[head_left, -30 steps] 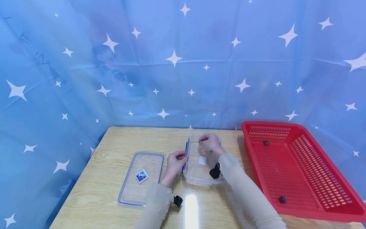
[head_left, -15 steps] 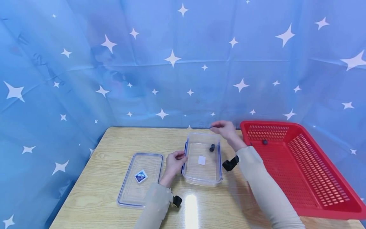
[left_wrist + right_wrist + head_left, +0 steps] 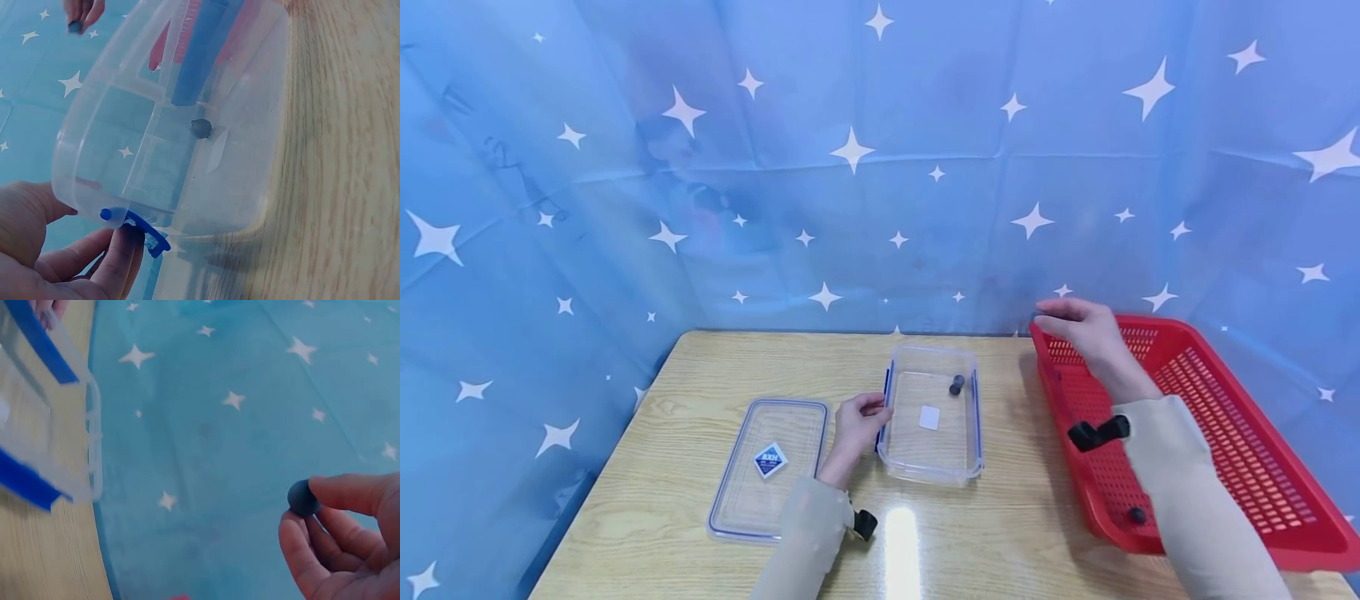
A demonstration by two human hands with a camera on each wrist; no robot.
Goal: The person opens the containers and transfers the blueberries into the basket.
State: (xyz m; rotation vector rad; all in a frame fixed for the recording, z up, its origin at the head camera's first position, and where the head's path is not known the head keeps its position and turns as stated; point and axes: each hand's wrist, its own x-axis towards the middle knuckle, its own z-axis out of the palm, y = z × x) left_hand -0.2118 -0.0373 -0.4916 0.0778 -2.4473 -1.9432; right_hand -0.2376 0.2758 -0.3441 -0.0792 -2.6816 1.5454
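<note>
My left hand point(image 3: 859, 421) holds the left side of a clear plastic food container point(image 3: 917, 465), its thumb and fingers around the wall by a blue latch point(image 3: 150, 236). Two small dark balls point(image 3: 956, 386) lie inside, near the right wall; a white square point(image 3: 929, 417) shows on the floor. Between thumb and fingertips, my right hand point(image 3: 1086, 333) pinches a small dark blue ball point(image 3: 304, 499), up over the back left corner of a red basket point(image 3: 1247, 454).
A clear lid point(image 3: 805, 433) with a blue edge and a printed label lies flat left of the container. Another dark ball point(image 3: 1137, 515) sits at the basket's near end. A blue star-patterned curtain point(image 3: 880, 208) hangs behind the wooden table point(image 3: 647, 483).
My right hand has gone from inside the container, over its back right corner, rightward to the basket, with a ball pinched. Two balls now show in the container. My left hand stays put.
</note>
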